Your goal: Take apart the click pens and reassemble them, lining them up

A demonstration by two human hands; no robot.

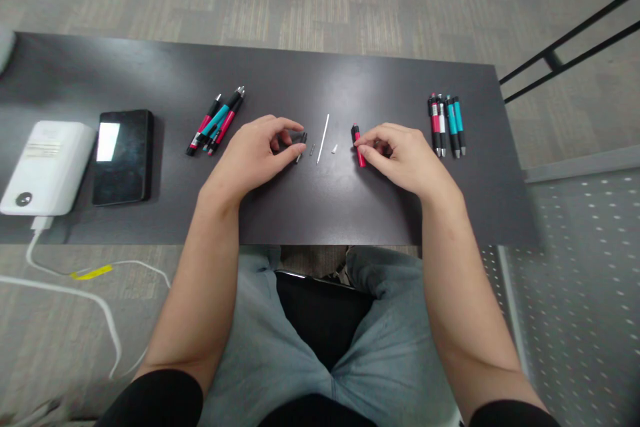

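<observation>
My left hand [263, 150] rests over the table with thumb and index fingertips apart. By its thumb tip is a small black pen grip piece [302, 145], partly covered by the thumb. My right hand [397, 153] pinches a red pen barrel [360, 155] with a black upper end between thumb and index finger. Between the hands lie a small spring [313, 149], a thin white ink refill [323, 138] set slantwise, and a tiny whitish pen tip piece [335, 148].
Several red and blue pens [217, 123] lie piled on the left. Another row of pens [447, 125] is at the right. Farther left are a black phone-like device [123, 173] and a white power bank [47, 167] with a white cable [37, 247]. The dark table [330, 213] ends close to my lap.
</observation>
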